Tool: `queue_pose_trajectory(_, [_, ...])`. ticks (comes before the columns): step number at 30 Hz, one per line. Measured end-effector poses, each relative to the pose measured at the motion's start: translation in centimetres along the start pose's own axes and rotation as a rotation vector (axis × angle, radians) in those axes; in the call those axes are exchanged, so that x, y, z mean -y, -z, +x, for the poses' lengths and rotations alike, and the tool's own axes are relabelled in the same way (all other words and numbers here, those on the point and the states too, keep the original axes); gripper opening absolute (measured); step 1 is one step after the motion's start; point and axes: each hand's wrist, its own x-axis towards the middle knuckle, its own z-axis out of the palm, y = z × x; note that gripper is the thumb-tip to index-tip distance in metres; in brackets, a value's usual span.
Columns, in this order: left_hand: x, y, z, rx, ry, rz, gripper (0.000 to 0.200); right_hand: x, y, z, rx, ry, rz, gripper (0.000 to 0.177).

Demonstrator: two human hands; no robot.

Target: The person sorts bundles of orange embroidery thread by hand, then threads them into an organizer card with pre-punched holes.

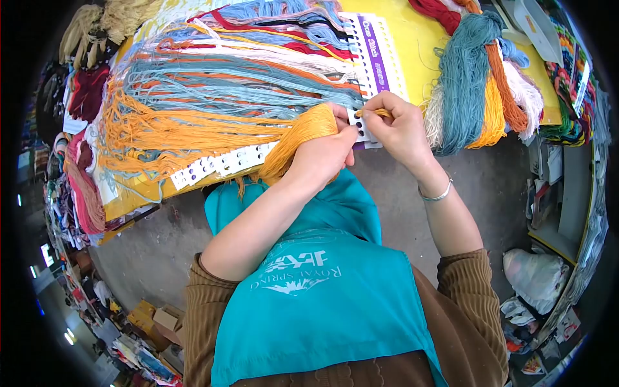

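Observation:
My left hand [322, 148] is closed, with a hank of yellow-orange embroidery thread [300, 138] draped over it and bunched between thumb and fingers. Its fingertips meet the lower end of a white punched thread card [361, 132]. Thumb and forefinger of my right hand [400, 129] pinch a short loop of orange thread beside a hole in that card. Many strands in blue-grey, white, red and orange run leftward from the card's upper part [374, 58], which carries a purple "Cross Stitch" band. My left hand hides where some yellow-orange strands lead.
The yellow table [419, 39] carries more hanks at right, including a teal one [467, 84] hanging over its edge. Another white punched strip [222, 164] lies under strands at the front edge. Pink and maroon hanks [84, 187] hang at left. A stuffed plastic bag [535, 277] sits lower right.

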Motion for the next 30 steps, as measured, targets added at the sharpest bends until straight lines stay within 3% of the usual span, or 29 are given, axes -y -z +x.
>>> queue_pose_trajectory(11, [0.0, 0.6, 0.1, 0.045, 0.035, -0.141, 0.021, 0.2, -0.5, 0.0, 0.004, 0.090, -0.023, 0.007])
queue_pose_trajectory(15, [0.0, 1.1, 0.8, 0.060, 0.069, 0.001, 0.017, -0.8, -0.5, 0.3, 0.019, 0.133, 0.092, 0.012])
queue_pose_trajectory(20, [-1.0, 2.1, -0.1, -0.045, 0.025, 0.188, 0.015, -0.3, 0.1, 0.5, 0.094, 0.025, -0.009, 0.015])
queue_pose_trajectory(23, [0.4, 4.3, 0.1, -0.101, -0.079, 0.076, 0.015, -0.1, 0.1, 0.7, 0.113, -0.005, -0.086, 0.017])
queue_pose_trajectory(30, [-0.5, 3.2, -0.6, 0.026, 0.013, -0.143, 0.013, 1.5, -0.3, 0.7, 0.116, 0.010, -0.310, 0.026])
